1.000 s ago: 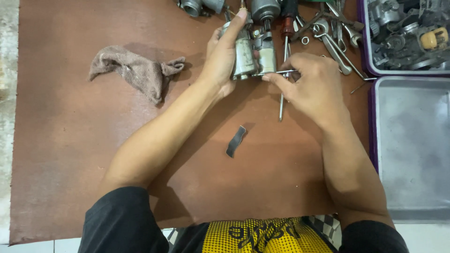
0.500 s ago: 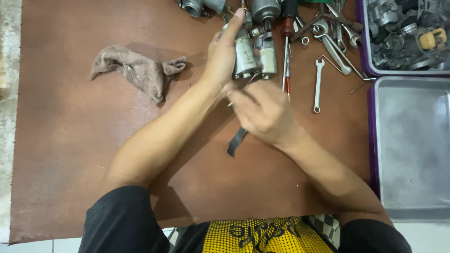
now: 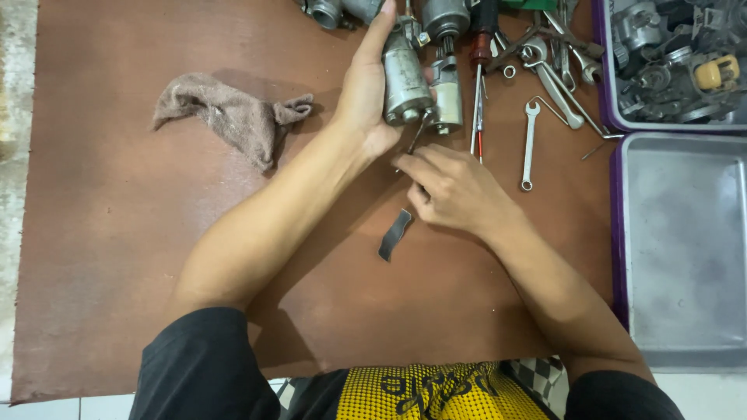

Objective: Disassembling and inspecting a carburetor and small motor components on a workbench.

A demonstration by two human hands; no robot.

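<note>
While left hand (image 3: 366, 97) grips small motor (image 3: 406, 78) at upper centre, right hand (image 3: 451, 190) pinches thin tool (image 3: 416, 138) at its end; dark strip (image 3: 394, 233) lies loose on table (image 3: 117, 257); work unfinished.

Reddish-brown table (image 3: 117, 257) — grey-brown rag (image 3: 226, 113), silver motor (image 3: 405, 78), dark strip (image 3: 394, 234), purple-rimmed grey tray (image 3: 685, 233) — yellow-and-black shirt (image 3: 436, 393).

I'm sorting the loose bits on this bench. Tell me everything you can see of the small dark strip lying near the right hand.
The dark strip is a short, flat, narrow piece, dark grey to black, looking like thin metal or rubber; which one cannot be told. It has a slight wavy bend and lies slantwise on the brown table, its upper end pointing toward the right hand. That end sits right at the hand's edge; contact is unclear. Nothing else touches it.
</note>
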